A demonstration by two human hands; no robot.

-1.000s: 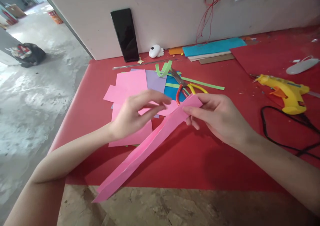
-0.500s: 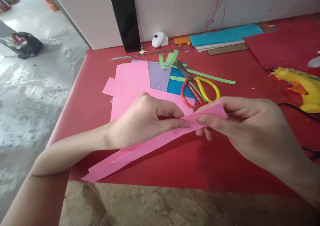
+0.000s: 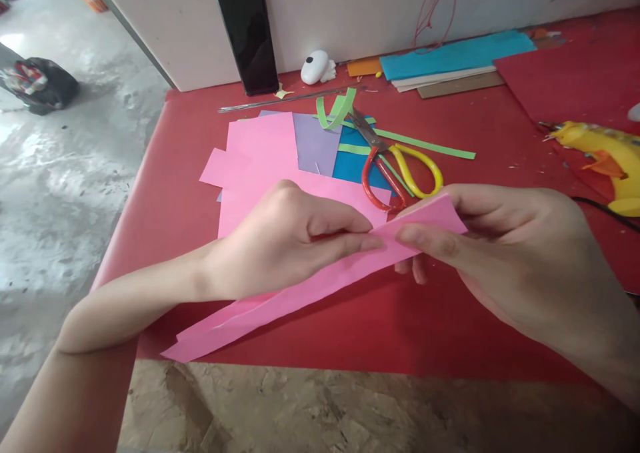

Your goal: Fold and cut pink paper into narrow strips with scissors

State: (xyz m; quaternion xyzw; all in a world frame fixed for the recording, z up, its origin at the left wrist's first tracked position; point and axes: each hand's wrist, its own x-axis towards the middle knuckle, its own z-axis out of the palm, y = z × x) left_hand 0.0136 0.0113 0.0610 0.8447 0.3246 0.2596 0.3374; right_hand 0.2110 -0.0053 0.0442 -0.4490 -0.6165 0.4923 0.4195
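A long folded strip of pink paper (image 3: 300, 297) slants across the front of the red table, its right end raised. My left hand (image 3: 290, 239) pinches its upper edge between thumb and fingers. At the right end, my right hand (image 3: 500, 246) grips the strip with the thumb on the near face and the fingers behind. Beyond my hands lies a larger pink paper sheet (image 3: 260, 153), partly over purple paper (image 3: 317, 143) and blue paper (image 3: 353, 169). Scissors (image 3: 385, 153) with one red and one yellow handle rest on these, next to a curled light-green strip (image 3: 335, 111).
A yellow glue gun (image 3: 600, 149) with a black cord lies at the right. Along the back wall are a dark phone-like panel (image 3: 247, 33), a small white case (image 3: 317, 67) and turquoise paper (image 3: 455, 54). The red table's (image 3: 145, 166) left edge drops to a concrete floor.
Both hands keep their hold on the folded pink strip. Its right end has turned slightly, showing more of its face, and my right hand has shifted slightly right. The view has moved a little.
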